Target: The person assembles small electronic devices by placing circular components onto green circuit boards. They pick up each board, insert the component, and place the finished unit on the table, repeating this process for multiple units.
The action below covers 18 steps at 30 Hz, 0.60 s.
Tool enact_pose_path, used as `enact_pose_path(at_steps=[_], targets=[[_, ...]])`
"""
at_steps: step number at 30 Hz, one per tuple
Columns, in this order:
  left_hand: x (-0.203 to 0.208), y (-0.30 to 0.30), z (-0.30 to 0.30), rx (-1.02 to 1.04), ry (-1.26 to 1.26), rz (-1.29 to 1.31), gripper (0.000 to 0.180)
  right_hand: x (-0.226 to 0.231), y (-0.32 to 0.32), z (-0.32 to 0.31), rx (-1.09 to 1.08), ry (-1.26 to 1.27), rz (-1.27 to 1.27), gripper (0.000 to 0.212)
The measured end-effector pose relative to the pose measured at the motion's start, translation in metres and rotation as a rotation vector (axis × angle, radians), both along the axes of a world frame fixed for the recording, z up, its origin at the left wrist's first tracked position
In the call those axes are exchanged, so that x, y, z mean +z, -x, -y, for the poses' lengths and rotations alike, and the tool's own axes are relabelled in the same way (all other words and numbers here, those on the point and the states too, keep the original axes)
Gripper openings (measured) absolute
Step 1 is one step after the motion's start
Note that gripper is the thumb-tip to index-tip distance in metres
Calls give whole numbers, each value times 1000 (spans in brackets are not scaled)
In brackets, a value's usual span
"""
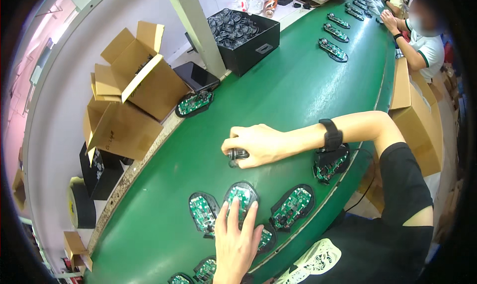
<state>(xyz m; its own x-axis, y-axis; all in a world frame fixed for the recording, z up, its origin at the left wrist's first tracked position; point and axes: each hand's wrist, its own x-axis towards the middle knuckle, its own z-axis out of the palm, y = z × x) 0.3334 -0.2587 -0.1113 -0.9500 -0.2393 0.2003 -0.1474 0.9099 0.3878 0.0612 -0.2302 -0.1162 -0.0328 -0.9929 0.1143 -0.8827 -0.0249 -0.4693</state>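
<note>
My left hand [236, 242] lies with fingers stretched out over a green circuit board [242, 194] in a black, rounded shell; its palm hides the lower part. Farther up the green work surface, my right hand [259, 146] is closed round a small, shiny black rounded part [238, 156], partly hidden by the fingers. Similar boards in shells lie close by: one board [202, 213] left of my left hand, another board [293, 208] to its right, and a partly covered board [266, 238] beside its thumb. A further board [332, 163] sits under my right forearm, near the edge.
A black bin [251, 53] full of small black parts stands at the far side, beside a pillar [196, 28]. Open cardboard boxes [154, 87] line the left. More boards [333, 50] lie farther up the surface, where a co-worker [425, 48] sits. Another carton [417, 120] stands at right.
</note>
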Motion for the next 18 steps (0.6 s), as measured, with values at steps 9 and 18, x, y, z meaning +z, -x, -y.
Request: enact_pose_path(at_steps=[9,18], targets=[[-6,17,-40,-63,79,86,66,20,-5,-5,80,-70,-375,87],[-20,36,-53,-98,173,98,66,32,53,-73,-89,-107,47,49]])
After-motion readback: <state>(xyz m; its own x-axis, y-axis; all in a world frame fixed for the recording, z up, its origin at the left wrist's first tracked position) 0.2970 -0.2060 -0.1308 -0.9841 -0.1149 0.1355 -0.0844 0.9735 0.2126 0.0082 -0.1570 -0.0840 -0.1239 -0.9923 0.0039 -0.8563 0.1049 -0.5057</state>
